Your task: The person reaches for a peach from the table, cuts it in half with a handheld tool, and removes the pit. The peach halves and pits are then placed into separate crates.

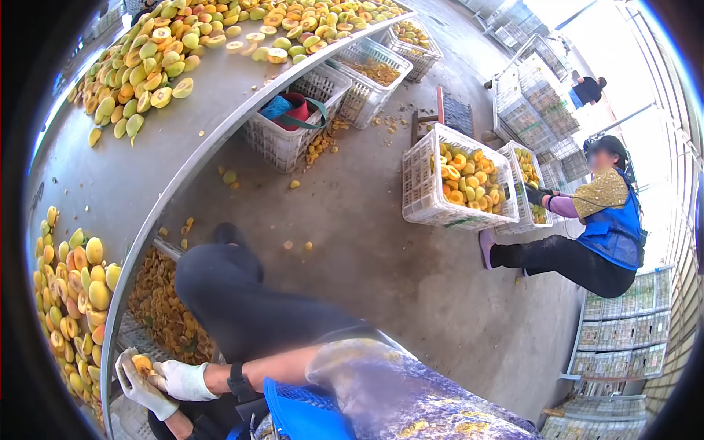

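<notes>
Both my hands wear white gloves and meet at the lower left, beside the table edge. My left hand (145, 390) is curled round an orange-yellow fruit (142, 364). Against the same fruit, my right hand (185, 380) has its fingers pressed together, with a dark band at the wrist; anything else in them is hidden. Near the hands is a crate full of small brownish-orange pieces (165, 304). A pile of yellow-green and orange fruit (77, 293) lies on the metal table (110, 187) close by.
A larger fruit heap (161, 59) covers the table's far part. Crates (275, 143) stand under its edge. Across the floor, a person in a blue vest (612, 220) bends beside fruit-filled crates (425, 202). Another person (589, 89) is farther back, near stacked crates (532, 95).
</notes>
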A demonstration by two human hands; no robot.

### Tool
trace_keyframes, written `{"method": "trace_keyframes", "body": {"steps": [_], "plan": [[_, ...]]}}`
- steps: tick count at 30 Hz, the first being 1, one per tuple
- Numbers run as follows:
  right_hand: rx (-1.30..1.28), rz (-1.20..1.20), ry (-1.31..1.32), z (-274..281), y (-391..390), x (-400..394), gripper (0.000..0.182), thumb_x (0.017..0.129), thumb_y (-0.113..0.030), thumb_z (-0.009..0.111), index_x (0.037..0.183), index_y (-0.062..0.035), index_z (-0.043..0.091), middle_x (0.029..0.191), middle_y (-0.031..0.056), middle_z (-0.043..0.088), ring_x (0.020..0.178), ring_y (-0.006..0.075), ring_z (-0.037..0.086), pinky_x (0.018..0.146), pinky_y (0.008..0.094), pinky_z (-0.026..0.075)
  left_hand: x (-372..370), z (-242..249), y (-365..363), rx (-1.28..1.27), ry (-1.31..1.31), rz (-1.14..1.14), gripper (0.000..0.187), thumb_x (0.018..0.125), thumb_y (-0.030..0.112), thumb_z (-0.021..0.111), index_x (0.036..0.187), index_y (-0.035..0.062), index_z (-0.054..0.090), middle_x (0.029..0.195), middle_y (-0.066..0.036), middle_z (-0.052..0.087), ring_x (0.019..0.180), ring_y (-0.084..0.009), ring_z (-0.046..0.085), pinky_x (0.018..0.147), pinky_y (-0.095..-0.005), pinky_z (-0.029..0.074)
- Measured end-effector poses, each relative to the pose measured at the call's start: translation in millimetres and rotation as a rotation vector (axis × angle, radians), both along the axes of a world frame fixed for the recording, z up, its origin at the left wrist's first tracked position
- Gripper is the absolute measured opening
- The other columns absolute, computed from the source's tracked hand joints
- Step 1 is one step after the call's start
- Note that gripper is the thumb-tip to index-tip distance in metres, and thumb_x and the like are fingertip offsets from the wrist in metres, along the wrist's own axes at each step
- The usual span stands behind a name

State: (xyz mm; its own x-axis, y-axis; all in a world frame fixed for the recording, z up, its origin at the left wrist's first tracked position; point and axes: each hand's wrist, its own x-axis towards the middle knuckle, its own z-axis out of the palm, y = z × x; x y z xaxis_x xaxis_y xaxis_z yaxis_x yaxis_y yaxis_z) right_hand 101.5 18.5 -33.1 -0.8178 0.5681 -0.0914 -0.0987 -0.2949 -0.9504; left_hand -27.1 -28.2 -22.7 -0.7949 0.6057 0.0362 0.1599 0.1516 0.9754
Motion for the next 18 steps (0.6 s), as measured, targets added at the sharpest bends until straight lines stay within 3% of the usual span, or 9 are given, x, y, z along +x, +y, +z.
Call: {"method": "trace_keyframes", "body": {"steps": [6, 9, 14, 17, 18], "plan": [[0.122, 0.025, -0.069, 7.3, 6.6, 10.6, 0.029, 0.097, -0.027, 0.048, 0.105, 0.0001, 0.058, 0.091, 0.0215, 0.066, 0.087, 0.0376, 0.063, 0.077, 0.0430, 0.047, 3.9, -0.1, -0.2, 0.082, -0.034, 0.038, 0.022, 0.098, 0.018, 0.055, 0.108, -0.0006, 0.060, 0.102, -0.010, 0.064, 0.090, -0.0181, 0.061, 0.081, -0.0311, 0.052], [-0.064, 0.117, 0.002, 9.8, 11.3, 9.4, 0.030, 0.097, -0.027, 0.048, 0.104, 0.0006, 0.058, 0.090, 0.0221, 0.066, 0.087, 0.0384, 0.063, 0.077, 0.0433, 0.047, -2.8, -0.8, -3.3, 0.064, -0.013, -0.003, 0.023, 0.098, 0.019, 0.055, 0.108, -0.0008, 0.060, 0.102, -0.010, 0.064, 0.090, -0.0178, 0.061, 0.081, -0.0310, 0.052], [0.063, 0.079, -0.080, 5.8, 7.9, 8.6, 0.033, 0.097, -0.029, 0.048, 0.101, 0.0014, 0.059, 0.087, 0.0197, 0.066, 0.083, 0.0324, 0.063, 0.076, 0.0406, 0.047, 4.3, 2.5, -4.1, 0.036, 0.055, 0.006, 0.024, 0.099, 0.022, 0.053, 0.106, -0.0003, 0.060, 0.099, -0.008, 0.063, 0.088, -0.0166, 0.061, 0.079, -0.0307, 0.052], [-0.123, 0.163, 0.006, -4.9, 4.9, -1.3, 0.033, 0.097, -0.029, 0.048, 0.102, 0.0015, 0.059, 0.089, 0.0212, 0.066, 0.086, 0.0362, 0.064, 0.076, 0.0420, 0.047, 8.3, 8.6, -6.6, 0.018, 0.081, -0.008, 0.025, 0.099, 0.023, 0.054, 0.105, -0.0003, 0.061, 0.098, -0.008, 0.062, 0.087, -0.0168, 0.060, 0.078, -0.0308, 0.052], [-0.077, 0.158, -0.006, 3.5, 8.9, 6.7, 0.034, 0.098, -0.030, 0.047, 0.104, 0.0016, 0.058, 0.090, 0.0229, 0.067, 0.087, 0.0402, 0.063, 0.076, 0.0429, 0.047, 10.7, 10.5, -5.5, 0.020, 0.075, -0.005, 0.025, 0.099, 0.023, 0.054, 0.105, -0.0003, 0.061, 0.098, -0.008, 0.062, 0.087, -0.0170, 0.060, 0.078, -0.0308, 0.052]]}}
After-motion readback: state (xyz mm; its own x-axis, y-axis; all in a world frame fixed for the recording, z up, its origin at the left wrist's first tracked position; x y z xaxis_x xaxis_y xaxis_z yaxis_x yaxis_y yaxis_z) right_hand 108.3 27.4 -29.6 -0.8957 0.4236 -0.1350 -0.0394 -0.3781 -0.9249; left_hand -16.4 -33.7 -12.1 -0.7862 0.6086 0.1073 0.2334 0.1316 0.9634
